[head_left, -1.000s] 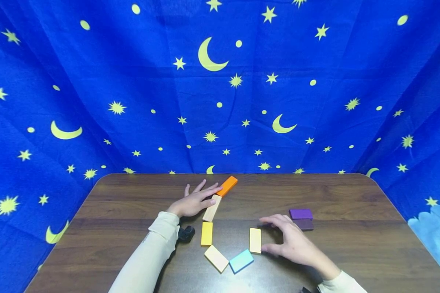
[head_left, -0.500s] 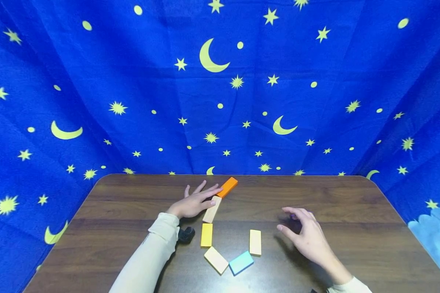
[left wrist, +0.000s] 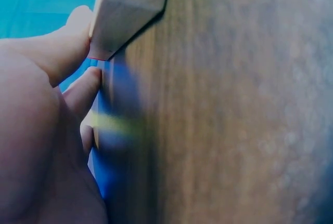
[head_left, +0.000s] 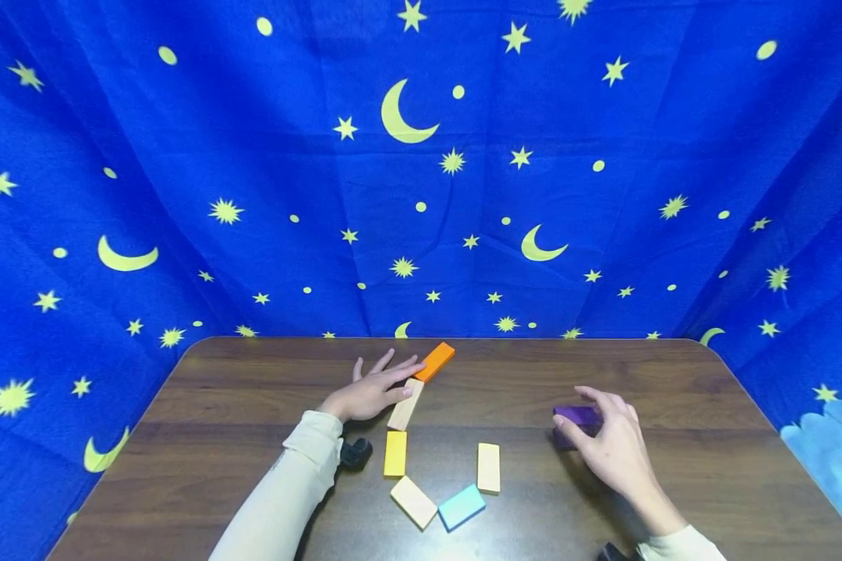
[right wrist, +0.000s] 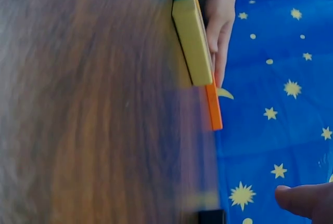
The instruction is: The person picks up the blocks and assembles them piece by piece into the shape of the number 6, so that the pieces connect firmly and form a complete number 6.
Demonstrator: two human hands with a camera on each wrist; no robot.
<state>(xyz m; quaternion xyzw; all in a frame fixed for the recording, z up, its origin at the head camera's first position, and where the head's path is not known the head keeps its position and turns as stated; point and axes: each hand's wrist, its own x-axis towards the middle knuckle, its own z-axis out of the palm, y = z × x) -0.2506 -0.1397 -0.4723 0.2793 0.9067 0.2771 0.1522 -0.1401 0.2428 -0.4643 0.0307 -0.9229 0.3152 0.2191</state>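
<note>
Your right hand (head_left: 613,444) is at the purple block (head_left: 575,415), your left hand (head_left: 372,391) at the far end of a curve of blocks.
On the desk (head_left: 245,389), your left fingers are spread, the thumb at the pale wooden block (head_left: 404,408) and the index finger at the orange block (head_left: 437,361). Your right thumb and index finger stand apart beside the purple block; contact is unclear. Nearer you lie the yellow block (head_left: 395,453), a cream block (head_left: 414,502), the blue block (head_left: 462,507) and another cream block (head_left: 488,468).
</note>
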